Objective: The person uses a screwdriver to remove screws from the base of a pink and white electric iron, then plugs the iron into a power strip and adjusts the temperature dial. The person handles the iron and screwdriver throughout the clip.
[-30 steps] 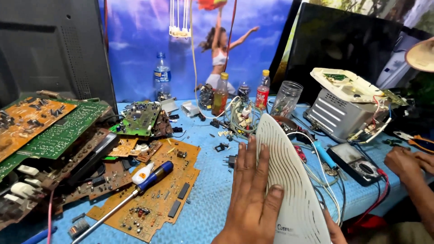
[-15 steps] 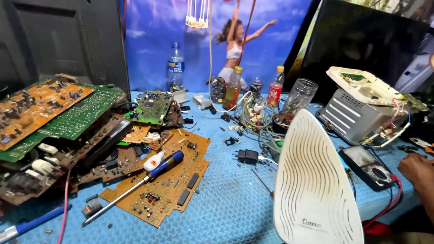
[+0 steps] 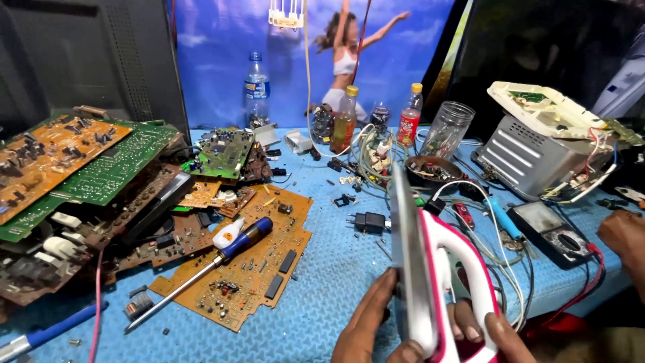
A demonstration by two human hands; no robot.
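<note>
A smooth, shiny metal soleplate is seen on the iron (image 3: pixel 430 269), whose body and handle are of glossy white and pink plastic. The table (image 3: pixel 336 269) is covered by a blue mat with a fine ribbed texture. Matt brown and green board is shown by the circuit boards (image 3: pixel 248 269). Clear glass is seen in the jar (image 3: pixel 447 128), and ridged grey metal on the casing (image 3: pixel 531 161).

Pink-white iron (image 3: pixel 437 282), upright, soleplate left.

An electronics repair workshop: stacked circuit boards (image 3: pixel 80 168), screwdriver (image 3: pixel 222 259), multimeter (image 3: pixel 554 232), opened appliance (image 3: pixel 544 151).
</note>
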